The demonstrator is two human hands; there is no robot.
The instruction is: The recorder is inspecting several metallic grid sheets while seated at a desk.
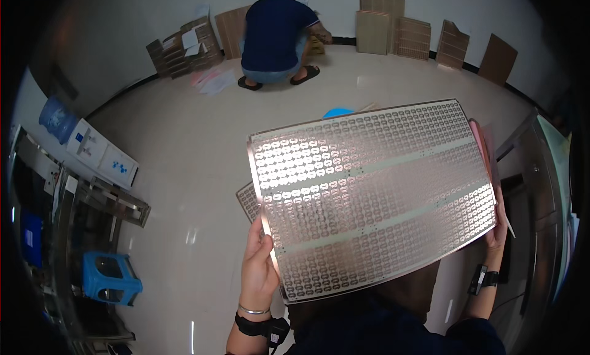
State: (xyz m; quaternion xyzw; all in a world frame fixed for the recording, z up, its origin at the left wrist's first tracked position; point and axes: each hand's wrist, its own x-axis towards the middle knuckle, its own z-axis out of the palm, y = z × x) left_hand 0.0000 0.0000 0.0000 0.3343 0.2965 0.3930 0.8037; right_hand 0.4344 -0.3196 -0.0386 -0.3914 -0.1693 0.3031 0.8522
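Observation:
A large, shiny metallic circuit-board panel (381,201), covered in rows of small repeated shapes, is held up tilted before me. My left hand (258,266) is closed on its left edge, thumb at the front and the other fingers mostly behind. At the right edge, my right hand (499,229) grips the panel; most of its fingers are hidden behind it. Pink sheets (480,140) stick out from behind the right side. Past the left edge shows the corner of another patterned panel (247,200), mostly covered by the one I hold.
A person (273,39) squats by the far wall, where several brown panels (372,32) lean. Plastic sheets (215,81) lie on the floor nearby. To my left stand a water dispenser (101,149) and a blue stool (112,278). A dark cabinet (531,183) is at right.

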